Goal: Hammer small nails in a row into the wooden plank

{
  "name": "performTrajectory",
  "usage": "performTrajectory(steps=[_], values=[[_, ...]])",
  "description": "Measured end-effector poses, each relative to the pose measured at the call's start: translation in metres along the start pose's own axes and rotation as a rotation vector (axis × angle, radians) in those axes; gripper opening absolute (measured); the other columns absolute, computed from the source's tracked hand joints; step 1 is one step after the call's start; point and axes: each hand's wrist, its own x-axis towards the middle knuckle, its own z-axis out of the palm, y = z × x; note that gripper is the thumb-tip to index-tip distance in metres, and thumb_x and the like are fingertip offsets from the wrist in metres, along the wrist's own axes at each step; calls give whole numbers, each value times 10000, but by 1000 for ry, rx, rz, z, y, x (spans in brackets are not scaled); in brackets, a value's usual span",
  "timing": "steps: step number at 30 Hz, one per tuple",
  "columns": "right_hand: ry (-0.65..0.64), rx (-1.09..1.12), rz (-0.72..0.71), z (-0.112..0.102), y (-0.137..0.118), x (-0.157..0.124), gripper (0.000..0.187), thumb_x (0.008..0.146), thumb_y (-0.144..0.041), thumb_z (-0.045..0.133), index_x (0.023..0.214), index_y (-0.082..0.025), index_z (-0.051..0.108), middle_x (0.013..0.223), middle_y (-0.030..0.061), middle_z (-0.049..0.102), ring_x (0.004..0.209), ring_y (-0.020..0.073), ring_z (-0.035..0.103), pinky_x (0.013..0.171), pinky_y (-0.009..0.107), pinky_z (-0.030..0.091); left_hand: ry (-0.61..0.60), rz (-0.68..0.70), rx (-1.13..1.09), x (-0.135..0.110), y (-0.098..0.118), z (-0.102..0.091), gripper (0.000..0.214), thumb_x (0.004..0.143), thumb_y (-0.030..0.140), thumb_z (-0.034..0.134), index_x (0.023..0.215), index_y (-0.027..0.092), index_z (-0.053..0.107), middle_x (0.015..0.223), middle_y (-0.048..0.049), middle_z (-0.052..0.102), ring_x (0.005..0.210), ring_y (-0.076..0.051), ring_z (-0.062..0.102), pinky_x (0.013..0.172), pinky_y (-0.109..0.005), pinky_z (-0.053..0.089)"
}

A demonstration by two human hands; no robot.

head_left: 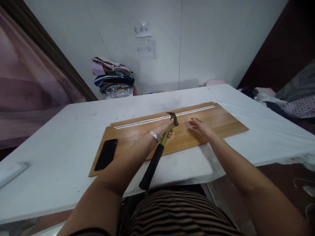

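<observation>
My left hand point(165, 128) is closed around the yellow-green shaft of a claw hammer point(155, 160), just below its rusty head. The hammer slants over the front edge of a wooden board point(221, 119), its black grip pointing toward my body. To the right, my right hand point(197, 126) hovers low over the board with its fingers apart and slightly bent, and nothing visible in them. Between the hands, a short row of small dots point(179, 132) marks the wood; I cannot tell whether they are nail heads or holes. A few loose nails point(135, 141) lie left of my left wrist.
Two thin white strips point(140, 123) run along the board's far side. A black phone point(106, 154) rests on its left end. The board lies on a white-covered table point(61, 147). Folded clothes point(113, 77) are stacked by the wall, and a white object point(12, 173) sits far left.
</observation>
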Motion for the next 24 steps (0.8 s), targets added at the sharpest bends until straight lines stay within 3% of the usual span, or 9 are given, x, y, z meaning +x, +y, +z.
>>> performTrajectory(steps=[2, 4, 6, 9, 14, 19, 22, 24], values=[[-104, 206, 118, 25, -18, -15, 278, 962, -466, 589, 1110, -234, 629, 1050, 95, 765, 924, 193, 729, 806, 315, 583, -10, 14, -42, 5, 4, 8, 508, 961, 680, 524, 833, 189, 510, 572, 58, 449, 412, -44, 355, 397, -153, 279], [-203, 336, 159, 47, -36, -26, 253, 953, -484, 618, 1031, -244, 604, 889, 43, 746, 799, 171, 719, 742, 294, 580, -27, 61, -78, 7, 6, 18, 545, 940, 712, 531, 805, 185, 521, 562, 54, 456, 416, -46, 368, 412, -158, 308], [-273, 410, 139, 62, -51, -32, 267, 937, -498, 647, 945, -242, 572, 683, -31, 632, 627, 136, 644, 647, 255, 552, -55, 103, -104, 8, 6, 28, 588, 931, 748, 504, 818, 174, 566, 567, 36, 490, 434, -65, 414, 436, -178, 363], [-250, 366, 147, 70, -65, -34, 300, 931, -501, 638, 852, -233, 528, 570, -72, 504, 462, 97, 475, 465, 202, 417, -104, 187, -176, 6, 1, 39, 662, 914, 796, 469, 963, 157, 639, 671, -14, 613, 506, -98, 516, 505, -214, 462], [-204, 263, 164, 69, -70, -33, 242, 856, -366, 712, 1009, -236, 578, 638, -40, 611, 533, 136, 572, 487, 239, 477, -149, 268, -135, -4, -6, 40, 666, 934, 777, 449, 1190, 185, 617, 811, -58, 708, 622, -149, 651, 567, -245, 535], [-164, 180, 113, 66, -69, -38, 205, 886, -365, 651, 1009, -219, 575, 633, -17, 625, 497, 142, 570, 456, 251, 473, -76, 254, 280, -23, 1, 20, 620, 955, 716, 483, 1078, 136, 665, 722, -93, 721, 599, -192, 682, 568, -272, 546], [-146, 44, 67, 57, -71, -41, 190, 900, -320, 624, 1058, -242, 552, 744, -4, 687, 519, 126, 588, 440, 220, 456, -59, 275, 417, -31, 5, -12, 603, 941, 704, 517, 1072, 141, 689, 765, -98, 750, 567, -186, 675, 567, -275, 535], [-130, -71, 51, 47, -72, -41, 191, 910, -307, 624, 1078, -254, 551, 772, -11, 691, 514, 112, 573, 428, 205, 447, 60, 317, 481, -30, 4, -43, 537, 940, 647, 562, 1099, 151, 692, 840, -105, 772, 619, -187, 693, 596, -265, 532]])
